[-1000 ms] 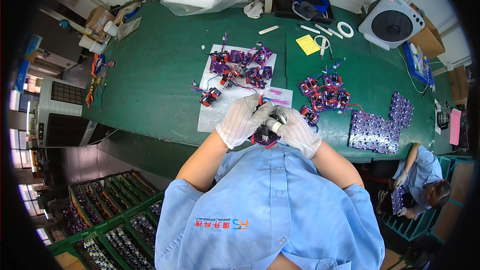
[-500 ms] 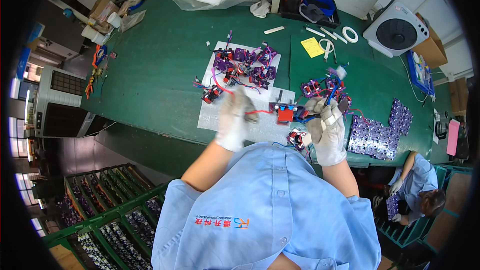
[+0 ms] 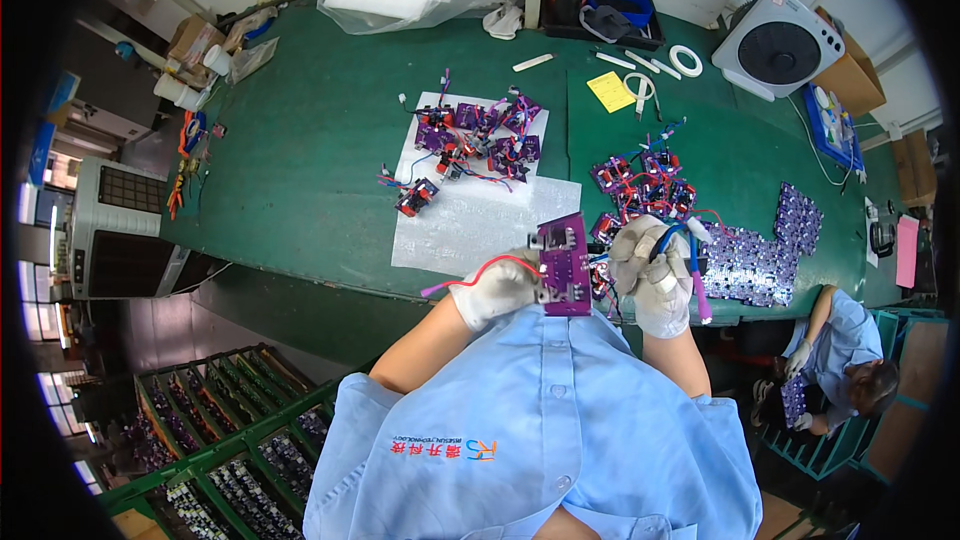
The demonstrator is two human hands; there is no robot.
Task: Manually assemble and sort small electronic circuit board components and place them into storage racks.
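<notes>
Left hand (image 3: 497, 290) clamped on purple board (image 3: 563, 265) with red wire (image 3: 490, 265); right hand (image 3: 655, 275) closed around blue wires (image 3: 678, 240). Step looks like wiring; next needs precise alignment.

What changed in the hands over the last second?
The hands came apart. The left hand now holds a purple circuit board with a red wire; the right hand moved right and grips blue wires. The board piles on the green table stayed put.

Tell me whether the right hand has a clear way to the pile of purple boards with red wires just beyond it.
Probably yes: the right hand is next to the pile, with nothing between. But it already grips blue wires, so its fingers are occupied.
</notes>
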